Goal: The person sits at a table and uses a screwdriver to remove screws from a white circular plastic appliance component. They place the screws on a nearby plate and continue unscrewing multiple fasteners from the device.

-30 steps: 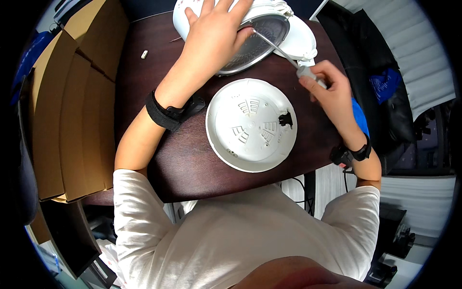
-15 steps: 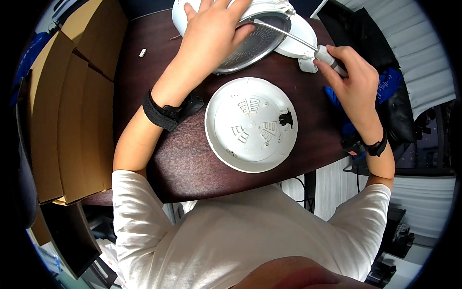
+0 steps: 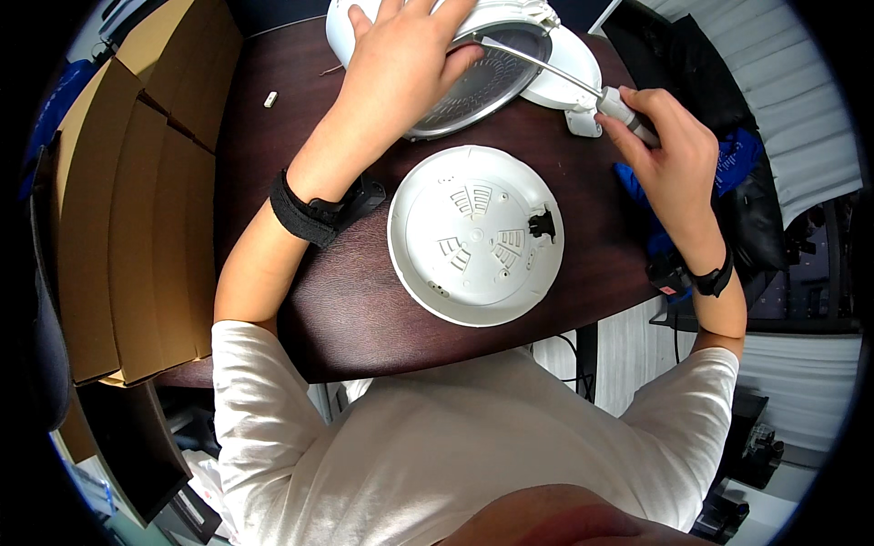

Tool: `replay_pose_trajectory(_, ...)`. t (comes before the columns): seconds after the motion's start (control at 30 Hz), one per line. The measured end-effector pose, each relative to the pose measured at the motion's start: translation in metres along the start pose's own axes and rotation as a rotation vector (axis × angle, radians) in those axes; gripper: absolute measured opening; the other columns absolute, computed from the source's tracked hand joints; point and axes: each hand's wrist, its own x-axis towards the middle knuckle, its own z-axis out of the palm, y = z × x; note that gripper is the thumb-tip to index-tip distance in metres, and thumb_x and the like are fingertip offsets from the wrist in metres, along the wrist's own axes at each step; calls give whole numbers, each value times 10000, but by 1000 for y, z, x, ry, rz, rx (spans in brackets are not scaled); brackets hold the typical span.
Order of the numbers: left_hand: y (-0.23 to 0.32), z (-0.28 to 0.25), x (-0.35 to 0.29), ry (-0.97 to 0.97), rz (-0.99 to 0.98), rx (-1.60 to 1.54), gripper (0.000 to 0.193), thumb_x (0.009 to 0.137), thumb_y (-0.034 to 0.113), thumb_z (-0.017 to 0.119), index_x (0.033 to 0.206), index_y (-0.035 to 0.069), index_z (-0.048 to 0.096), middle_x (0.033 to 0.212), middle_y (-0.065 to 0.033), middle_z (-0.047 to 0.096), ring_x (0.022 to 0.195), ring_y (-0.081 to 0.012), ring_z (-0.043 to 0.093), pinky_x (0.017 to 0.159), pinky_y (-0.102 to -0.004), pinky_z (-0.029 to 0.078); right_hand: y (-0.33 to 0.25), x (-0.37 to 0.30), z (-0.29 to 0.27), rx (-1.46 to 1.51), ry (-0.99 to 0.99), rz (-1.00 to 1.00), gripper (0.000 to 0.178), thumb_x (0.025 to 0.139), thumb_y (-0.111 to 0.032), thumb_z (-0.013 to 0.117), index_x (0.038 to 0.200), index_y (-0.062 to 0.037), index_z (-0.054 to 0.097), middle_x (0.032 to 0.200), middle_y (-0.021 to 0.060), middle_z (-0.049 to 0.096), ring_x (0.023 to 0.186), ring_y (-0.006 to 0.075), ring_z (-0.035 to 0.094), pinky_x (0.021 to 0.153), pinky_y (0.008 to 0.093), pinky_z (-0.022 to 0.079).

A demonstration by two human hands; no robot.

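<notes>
At the top of the view a white round-bodied appliance (image 3: 338, 35) lies with its perforated metal disc (image 3: 492, 82) facing me, partly cut off by the frame's edge. My left hand (image 3: 401, 55) rests across it, fingers spread and thumb beside the disc's rim. My right hand (image 3: 669, 136) is closed around the grey handle of a screwdriver (image 3: 557, 69). The shaft points left, and its flat tip meets the appliance's white edge near my left thumb. Closer to me, a shallow round white plastic base (image 3: 478, 235) with vent slots and a black fitting lies on the table.
The dark brown table (image 3: 346, 309) carries a small white piece (image 3: 270, 99) at the left. Cardboard boxes (image 3: 137, 237) line the left side. A white hinged part (image 3: 569, 77) extends right of the disc. Beyond the table's right edge are a black bag (image 3: 719, 91) and blue wrapping (image 3: 739, 164).
</notes>
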Motion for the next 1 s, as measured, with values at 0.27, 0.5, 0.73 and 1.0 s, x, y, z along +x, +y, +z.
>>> replay_pose_trajectory(0.27,1,0,1,4,3,15,614,865,194,683,1419,96,438,1495,-225,355,1372,-508,310,1019,-680,356,3,0,1,-29,9,-38,281,735,-165,818,922,-32,655,808,91,660,650,219,645,549,291,491)
replay_pose_trajectory(0.5,6,3,-1,28,-27,19,629,851,157,691,1418,80,430,1474,-236,374,1357,-509,330,1003,-676,372,-16,1,-2,-24,-24,49,275,754,-185,809,901,-37,630,742,86,643,572,222,625,513,292,475)
replay_pose_trajectory(0.73,8,1,-2,43,-28,61,628,844,121,684,1412,54,426,1461,-255,380,1346,-517,338,991,-671,379,-29,-8,8,190,-89,318,250,801,-184,798,872,-42,605,689,112,635,531,187,615,488,293,458)
replay_pose_trajectory(1.0,9,2,-3,85,-33,75,610,853,129,675,1402,30,429,1446,-258,398,1338,-518,352,997,-663,374,-25,-22,30,889,-230,808,184,877,-172,741,866,-64,592,639,-11,600,483,53,490,433,200,325)
